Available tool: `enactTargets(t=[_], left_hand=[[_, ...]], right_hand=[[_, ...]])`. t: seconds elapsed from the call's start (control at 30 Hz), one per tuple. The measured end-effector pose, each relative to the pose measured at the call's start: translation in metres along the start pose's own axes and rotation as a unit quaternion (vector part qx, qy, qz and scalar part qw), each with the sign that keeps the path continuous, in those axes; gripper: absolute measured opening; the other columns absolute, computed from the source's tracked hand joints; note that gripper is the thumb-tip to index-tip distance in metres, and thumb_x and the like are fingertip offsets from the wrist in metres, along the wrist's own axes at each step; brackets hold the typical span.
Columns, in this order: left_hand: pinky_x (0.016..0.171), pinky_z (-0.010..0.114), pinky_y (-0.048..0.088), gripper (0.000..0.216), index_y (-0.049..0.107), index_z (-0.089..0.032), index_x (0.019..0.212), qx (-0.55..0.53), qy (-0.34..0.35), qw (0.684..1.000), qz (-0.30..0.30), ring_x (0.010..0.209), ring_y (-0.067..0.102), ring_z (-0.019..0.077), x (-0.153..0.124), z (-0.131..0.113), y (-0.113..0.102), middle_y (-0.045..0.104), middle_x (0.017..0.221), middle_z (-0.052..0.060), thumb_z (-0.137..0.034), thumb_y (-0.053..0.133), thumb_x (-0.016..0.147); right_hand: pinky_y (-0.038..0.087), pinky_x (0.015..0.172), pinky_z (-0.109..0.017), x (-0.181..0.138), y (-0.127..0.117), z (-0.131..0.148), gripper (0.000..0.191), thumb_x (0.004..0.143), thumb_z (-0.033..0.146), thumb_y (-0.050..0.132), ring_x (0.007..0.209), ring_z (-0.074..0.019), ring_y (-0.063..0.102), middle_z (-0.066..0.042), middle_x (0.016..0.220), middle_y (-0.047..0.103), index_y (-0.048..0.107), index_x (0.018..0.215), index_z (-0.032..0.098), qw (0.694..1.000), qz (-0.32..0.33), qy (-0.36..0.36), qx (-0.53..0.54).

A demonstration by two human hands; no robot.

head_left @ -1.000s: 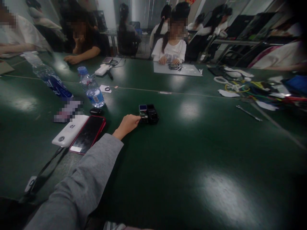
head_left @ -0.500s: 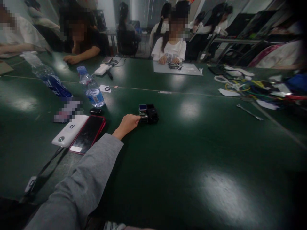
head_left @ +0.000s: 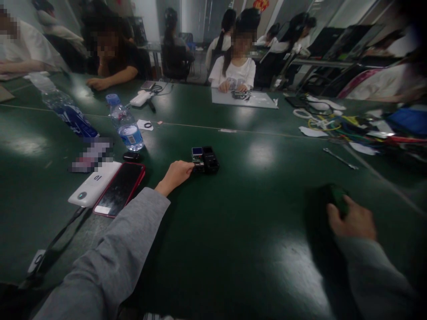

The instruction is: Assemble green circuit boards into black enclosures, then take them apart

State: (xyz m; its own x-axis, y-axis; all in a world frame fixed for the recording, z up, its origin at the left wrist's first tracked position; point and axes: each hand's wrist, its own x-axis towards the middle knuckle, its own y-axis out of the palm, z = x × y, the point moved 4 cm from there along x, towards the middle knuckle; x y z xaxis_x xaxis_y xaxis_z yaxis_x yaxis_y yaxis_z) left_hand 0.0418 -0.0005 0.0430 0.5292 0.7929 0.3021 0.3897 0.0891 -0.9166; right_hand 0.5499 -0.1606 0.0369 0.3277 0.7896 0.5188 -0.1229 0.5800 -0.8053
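Observation:
My left hand (head_left: pixel 175 175), in a grey sleeve, reaches across the green table (head_left: pixel 233 213) with its fingers curled against the near left edge of a small black device (head_left: pixel 205 159) that has a blue square on top. My right hand (head_left: pixel 352 220) has come in at the lower right, smeared by motion. Its fingers are closed around a small dark green object (head_left: pixel 337 198) that I cannot make out.
A red-cased phone (head_left: pixel 119 189) and a white power bank (head_left: pixel 94 183) lie left of my arm, with two water bottles (head_left: pixel 126 123) beyond. A metal tool (head_left: pixel 340 158) and tangled cables (head_left: pixel 333 122) lie at the right. Other people sit along the far side.
My right hand has entered the view at the lower right, holding something dark. My left hand stays against the black device. The view has tilted slightly.

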Motion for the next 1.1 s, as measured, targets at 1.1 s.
enactTargets(t=[1.1], left_hand=[[0.059, 0.026, 0.036, 0.025, 0.071, -0.02, 0.079, 0.021, -0.014, 1.0, 0.003, 0.065, 0.06, 0.0153, 0.001, 0.003, 0.003, 0.07, 0.074, 0.003, -0.011, 0.049, 0.087]], right_hand=[[0.048, 0.101, -0.052, 0.007, 0.101, 0.32, 0.045, 0.098, 0.032, 0.052, 0.133, -0.0325, 0.043, -0.01, 0.15, 0.043, 0.047, 0.142, 0.023, 0.909, 0.148, -0.345, 0.179]])
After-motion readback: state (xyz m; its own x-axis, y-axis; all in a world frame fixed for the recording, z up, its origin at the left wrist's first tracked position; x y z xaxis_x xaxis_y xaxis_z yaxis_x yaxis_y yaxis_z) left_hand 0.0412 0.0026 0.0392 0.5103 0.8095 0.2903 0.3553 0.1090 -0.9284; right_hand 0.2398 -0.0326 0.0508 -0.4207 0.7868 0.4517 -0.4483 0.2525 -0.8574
